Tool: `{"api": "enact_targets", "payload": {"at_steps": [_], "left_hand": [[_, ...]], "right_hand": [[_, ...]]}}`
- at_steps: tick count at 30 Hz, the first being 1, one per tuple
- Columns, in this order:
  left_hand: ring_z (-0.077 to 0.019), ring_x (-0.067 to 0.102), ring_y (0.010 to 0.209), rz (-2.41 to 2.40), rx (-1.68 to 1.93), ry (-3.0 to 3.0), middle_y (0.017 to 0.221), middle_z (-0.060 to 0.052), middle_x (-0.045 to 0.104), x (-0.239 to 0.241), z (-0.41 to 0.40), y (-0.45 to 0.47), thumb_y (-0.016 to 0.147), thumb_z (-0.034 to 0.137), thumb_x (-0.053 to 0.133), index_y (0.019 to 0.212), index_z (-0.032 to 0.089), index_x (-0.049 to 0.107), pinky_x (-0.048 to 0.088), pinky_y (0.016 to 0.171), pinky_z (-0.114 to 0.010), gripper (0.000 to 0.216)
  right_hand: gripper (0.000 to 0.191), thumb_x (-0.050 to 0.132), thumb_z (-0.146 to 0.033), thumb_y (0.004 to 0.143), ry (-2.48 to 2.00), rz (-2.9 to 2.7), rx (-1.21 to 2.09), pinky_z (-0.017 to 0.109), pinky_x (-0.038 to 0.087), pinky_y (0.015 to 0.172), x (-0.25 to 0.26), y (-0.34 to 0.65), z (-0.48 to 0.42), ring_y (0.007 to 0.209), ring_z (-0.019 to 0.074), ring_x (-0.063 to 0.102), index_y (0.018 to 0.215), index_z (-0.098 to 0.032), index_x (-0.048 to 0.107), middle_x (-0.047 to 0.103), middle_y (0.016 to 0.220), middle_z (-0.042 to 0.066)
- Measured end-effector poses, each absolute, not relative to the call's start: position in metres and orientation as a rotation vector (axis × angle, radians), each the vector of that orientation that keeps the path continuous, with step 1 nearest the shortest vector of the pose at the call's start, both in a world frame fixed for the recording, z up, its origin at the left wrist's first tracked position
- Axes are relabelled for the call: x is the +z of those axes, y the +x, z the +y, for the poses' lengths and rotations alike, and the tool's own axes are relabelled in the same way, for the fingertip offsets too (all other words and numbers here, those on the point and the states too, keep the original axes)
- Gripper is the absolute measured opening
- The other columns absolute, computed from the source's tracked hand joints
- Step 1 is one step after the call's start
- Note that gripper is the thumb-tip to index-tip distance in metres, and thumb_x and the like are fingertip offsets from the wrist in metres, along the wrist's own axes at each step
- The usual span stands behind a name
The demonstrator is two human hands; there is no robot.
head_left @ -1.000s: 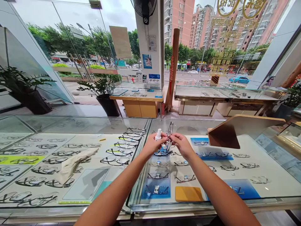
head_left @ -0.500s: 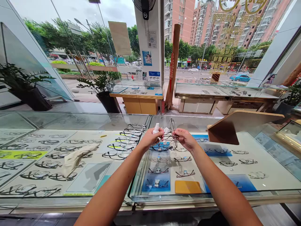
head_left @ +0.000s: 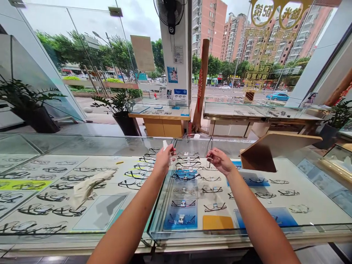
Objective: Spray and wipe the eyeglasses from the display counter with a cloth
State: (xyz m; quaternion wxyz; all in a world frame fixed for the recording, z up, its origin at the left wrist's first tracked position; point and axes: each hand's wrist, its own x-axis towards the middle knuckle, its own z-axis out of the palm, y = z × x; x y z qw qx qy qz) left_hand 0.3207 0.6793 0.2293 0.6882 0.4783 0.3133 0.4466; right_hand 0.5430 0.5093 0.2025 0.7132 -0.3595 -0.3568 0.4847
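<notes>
My left hand point(head_left: 163, 158) is closed around a small white spray bottle point(head_left: 165, 144), whose nozzle sticks up above the fingers. To its right, my right hand point(head_left: 222, 162) pinches a pair of eyeglasses point(head_left: 209, 146) with thin frames, turned nearly edge-on. Its lenses are hard to make out. Both hands are above the glass display case point(head_left: 203, 234), a gap between them. A small white piece point(head_left: 197, 136) shows between and beyond the hands; I cannot tell what it is. On the left case top lies a crumpled cream cloth point(head_left: 89, 187).
Rows of eyeglasses point(head_left: 183, 203) lie inside the case under the glass. A tilted brown wooden board point(head_left: 277, 150) stands at the right. An orange-yellow flat piece point(head_left: 217, 222) is near the front edge. Beyond are potted plants point(head_left: 123, 117), more display cases and a wooden post point(head_left: 201, 84).
My hands have moved apart: the left went left with the spray bottle, the right slightly right with the eyeglasses. The eyeglasses have turned more edge-on. The view has tilted up a little.
</notes>
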Motion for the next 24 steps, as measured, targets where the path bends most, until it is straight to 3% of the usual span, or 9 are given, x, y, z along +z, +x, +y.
{"api": "enact_targets", "payload": {"at_steps": [3, 5, 9, 13, 20, 24], "left_hand": [[-0.0117, 0.046, 0.057, 0.710, 1.179, 1.207, 0.066, 0.004, 0.051, 0.229, 0.675, 0.321, 0.077, 0.046, 0.076, 0.083, 0.021, 0.055, 0.036, 0.049, -0.023, 0.033], [-0.0126, 0.045, 0.057, 0.622, 1.197, 1.468, 0.066, 0.004, 0.054, 0.228, 0.664, 0.320, 0.084, 0.046, 0.071, 0.087, 0.021, 0.060, 0.036, 0.052, -0.024, 0.027], [-0.0144, 0.051, 0.067, 0.396, 1.012, 1.955, 0.088, -0.002, 0.069, 0.226, 0.632, 0.321, 0.093, 0.042, 0.065, 0.102, 0.020, 0.072, 0.039, 0.064, -0.026, 0.025], [-0.0137, 0.049, 0.067, 0.291, 0.862, 2.022, 0.108, -0.006, 0.074, 0.226, 0.615, 0.322, 0.097, 0.042, 0.059, 0.110, 0.020, 0.074, 0.038, 0.064, -0.026, 0.029], [-0.0202, 0.062, 0.084, 0.198, 0.782, 2.135, 0.107, -0.007, 0.075, 0.225, 0.614, 0.324, 0.099, 0.038, 0.057, 0.121, 0.022, 0.075, 0.045, 0.078, -0.029, 0.033], [-0.0204, 0.061, 0.081, 0.228, 0.764, 2.184, 0.111, -0.008, 0.075, 0.222, 0.613, 0.325, 0.100, 0.037, 0.054, 0.130, 0.024, 0.071, 0.044, 0.076, -0.029, 0.037]], "right_hand": [[0.033, 0.093, -0.043, 0.074, -0.799, -0.744, 1.014, 0.029, 0.052, 0.083, 0.202, 0.542, 0.512, 0.091, 0.0157, 0.066, 0.076, -0.022, 0.067, 0.075, 0.096, 0.002], [0.032, 0.092, -0.041, 0.076, -0.801, -0.742, 1.006, 0.030, 0.053, 0.085, 0.203, 0.537, 0.513, 0.096, 0.0165, 0.068, 0.078, -0.022, 0.067, 0.078, 0.104, 0.004], [0.029, 0.088, -0.040, 0.082, -0.785, -0.779, 1.050, 0.032, 0.054, 0.093, 0.203, 0.524, 0.514, 0.111, 0.0185, 0.069, 0.081, -0.022, 0.066, 0.078, 0.120, 0.007], [0.031, 0.090, -0.041, 0.080, -0.748, -0.786, 1.089, 0.035, 0.053, 0.105, 0.204, 0.515, 0.514, 0.121, 0.0196, 0.068, 0.079, -0.022, 0.066, 0.078, 0.122, 0.008], [0.030, 0.089, -0.042, 0.082, -0.687, -0.793, 1.181, 0.032, 0.053, 0.110, 0.211, 0.503, 0.511, 0.133, 0.0186, 0.064, 0.078, -0.023, 0.066, 0.074, 0.135, 0.009], [0.027, 0.088, -0.041, 0.082, -0.676, -0.741, 1.173, 0.033, 0.054, 0.109, 0.208, 0.501, 0.511, 0.128, 0.0190, 0.067, 0.079, -0.023, 0.069, 0.072, 0.140, 0.006]]}}
